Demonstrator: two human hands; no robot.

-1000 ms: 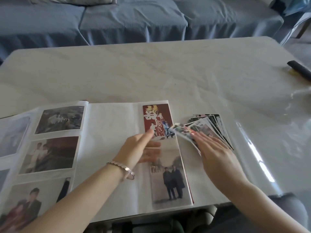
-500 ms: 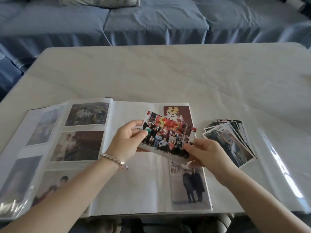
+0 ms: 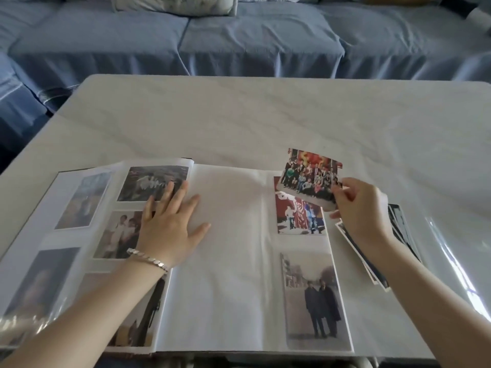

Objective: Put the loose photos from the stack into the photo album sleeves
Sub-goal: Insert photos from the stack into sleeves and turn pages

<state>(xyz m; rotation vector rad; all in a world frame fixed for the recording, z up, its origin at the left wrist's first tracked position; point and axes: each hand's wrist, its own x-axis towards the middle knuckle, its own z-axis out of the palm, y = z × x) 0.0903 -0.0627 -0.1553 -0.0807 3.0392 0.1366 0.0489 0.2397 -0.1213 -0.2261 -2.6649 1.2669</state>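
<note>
One photo: glossy rectangular group print [image 3: 309, 176], held above the album's upper right corner, clear of the page.
Right hand [image 3: 364, 213]: alone pinches the print's near corner; half a second ago both hands held it.
Left hand [image 3: 170, 224]: has let go, now flat with fingers spread on the open white-paged photo album [image 3: 228, 261].
Stack: fanned loose photos [image 3: 401, 227] beside the album on the pale marble surface [image 3: 239, 123].
Meaning: a sleeve is probably being readied; insertion not yet begun.

White marble-patterned table [image 3: 265, 123], pale grey veining, far-left corner rounded; clear glossy film [image 3: 449, 251] over its right side, creased, catching bright glare; blue fabric-covered sofa [image 3: 260, 41] just beyond the far edge, cover wrinkled; pale patterned cushion [image 3: 172, 4] on the seat; light soft, even.
</note>
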